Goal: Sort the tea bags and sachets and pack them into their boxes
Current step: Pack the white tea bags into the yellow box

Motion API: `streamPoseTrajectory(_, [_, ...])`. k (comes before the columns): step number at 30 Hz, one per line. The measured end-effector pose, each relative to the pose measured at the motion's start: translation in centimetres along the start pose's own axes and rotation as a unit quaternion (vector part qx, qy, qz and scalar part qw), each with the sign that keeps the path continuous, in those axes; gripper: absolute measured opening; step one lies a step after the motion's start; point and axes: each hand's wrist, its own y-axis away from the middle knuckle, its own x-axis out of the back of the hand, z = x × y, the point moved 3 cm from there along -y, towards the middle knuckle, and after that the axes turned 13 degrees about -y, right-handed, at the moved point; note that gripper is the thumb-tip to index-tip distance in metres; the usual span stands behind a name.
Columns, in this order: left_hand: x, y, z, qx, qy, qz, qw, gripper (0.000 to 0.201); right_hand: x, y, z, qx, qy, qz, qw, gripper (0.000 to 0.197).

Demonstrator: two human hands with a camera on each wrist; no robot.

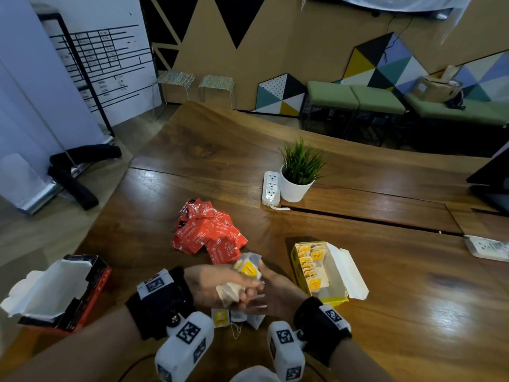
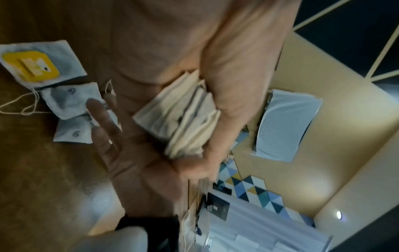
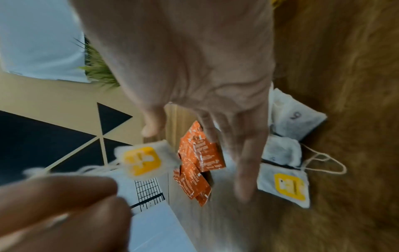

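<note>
Both hands meet over the near edge of the wooden table (image 1: 358, 340). The left hand (image 1: 209, 282) grips a stack of tea bags (image 1: 230, 292), thumb on one side and fingers curled round the other. The right hand (image 1: 275, 293) closes against the same stack, pinching a yellow-tagged tea bag (image 1: 248, 267) at its top. Three loose tea bags (image 2: 69, 102) lie on the table under the hands; two bear a handwritten mark that reads as 6 or 9. A yellow box (image 1: 319, 271) stands open just right of the hands, with a row of tagged bags inside. Red sachets (image 1: 209, 232) lie heaped beyond; their white print is too small to read. An open red and black box (image 1: 60, 293) sits at left. Motion blur smears the tag logos.
</note>
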Motion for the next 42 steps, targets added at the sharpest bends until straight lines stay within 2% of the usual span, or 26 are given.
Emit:
streamPoseTrajectory(2, [-0.7, 0.0, -0.2, 0.004, -0.069, -0.054, 0.996, 0.009, -0.4, 0.0, 0.2, -0.005, -0.018, -0.045, 0.999, 0.057])
streamPoseTrajectory(3, [-0.7, 0.1, -0.4, 0.002, -0.100, -0.069, 0.993, 0.020, -0.3, 0.0, 0.0, -0.001, -0.021, -0.058, 0.998, 0.057])
streamPoseTrajectory(6, [0.1, 0.5, -1.1, 0.007, -0.182, -0.062, 0.981, 0.050, 0.6, 0.1, -1.1, 0.032, -0.037, -0.053, 0.997, 0.057])
streamPoseTrajectory(9, [1.3, 0.6, -2.3, -0.019, -0.182, -0.046, 0.982, 0.056, 1.8, 0.5, -2.4, 0.083, -0.067, -0.055, 0.993, 0.045])
streamPoseTrajectory(12, [1.9, 0.4, -3.2, -0.058, -0.120, -0.047, 0.990, 0.054, 2.2, 1.4, -3.7, 0.144, -0.055, -0.041, 0.987, 0.025])
streamPoseTrajectory(14, [1.8, 0.2, -3.4, -0.070, -0.056, -0.044, 0.995, 0.050, 2.3, 1.6, -4.4, 0.190, 0.010, -0.004, 0.982, 0.016])
streamPoseTrajectory(16, [1.6, -0.2, -3.6, -0.054, 0.055, -0.048, 0.996, 0.047, 2.1, 1.7, -5.2, 0.240, 0.103, 0.044, 0.964, 0.010])
streamPoseTrajectory(19, [1.0, -1.3, -3.9, -0.039, 0.151, -0.024, 0.988, 0.056, 1.4, 2.1, -6.2, 0.299, 0.201, 0.086, 0.929, 0.016])
streamPoseTrajectory(20, [0.9, -1.6, -3.8, -0.040, 0.174, -0.003, 0.984, 0.061, 1.1, 2.3, -6.5, 0.317, 0.209, 0.096, 0.920, 0.019])
streamPoseTrajectory(22, [0.6, -2.1, -3.5, -0.049, 0.220, 0.032, 0.974, 0.057, 0.7, 2.5, -7.1, 0.347, 0.206, 0.103, 0.909, 0.020])
streamPoseTrajectory(25, [0.6, -2.6, -3.1, -0.079, 0.221, 0.069, 0.969, 0.048, 0.0, 2.7, -7.4, 0.351, 0.166, 0.083, 0.918, 0.017])
streamPoseTrajectory(28, [0.7, -3.6, -2.9, -0.089, 0.229, 0.103, 0.964, 0.048, -0.2, 2.8, -7.1, 0.309, 0.100, 0.065, 0.944, 0.016])
streamPoseTrajectory(30, [0.7, -4.3, -2.6, -0.084, 0.258, 0.115, 0.955, 0.049, -0.2, 2.9, -6.7, 0.303, 0.147, 0.087, 0.938, 0.021])
streamPoseTrajectory(33, [0.3, -5.0, -1.6, -0.097, 0.267, 0.109, 0.953, 0.053, -0.2, 3.1, -6.2, 0.312, 0.348, 0.145, 0.872, 0.031])
streamPoseTrajectory(35, [0.0, -5.1, -0.9, -0.097, 0.284, 0.111, 0.947, 0.054, -0.5, 3.2, -5.8, 0.320, 0.410, 0.150, 0.841, 0.032])
streamPoseTrajectory(36, [-0.2, -5.2, -0.6, -0.097, 0.295, 0.108, 0.944, 0.055, -0.8, 3.3, -5.7, 0.341, 0.444, 0.157, 0.813, 0.028])
streamPoseTrajectory(39, [-0.3, -5.5, 0.0, -0.095, 0.302, 0.104, 0.943, 0.052, -1.6, 3.5, -5.7, 0.411, 0.549, 0.190, 0.703, 0.015])
streamPoseTrajectory(40, [-0.3, -5.6, -0.1, -0.091, 0.291, 0.107, 0.946, 0.048, -1.6, 3.4, -5.5, 0.412, 0.569, 0.197, 0.684, 0.014])
streamPoseTrajectory(41, [-0.2, -5.7, -0.2, -0.087, 0.274, 0.112, 0.951, 0.043, -1.3, 3.0, -5.5, 0.408, 0.575, 0.201, 0.680, 0.013])
streamPoseTrajectory(42, [-0.2, -5.7, -0.2, -0.084, 0.259, 0.111, 0.956, 0.038, -0.9, 2.7, -5.6, 0.411, 0.561, 0.203, 0.689, 0.013])
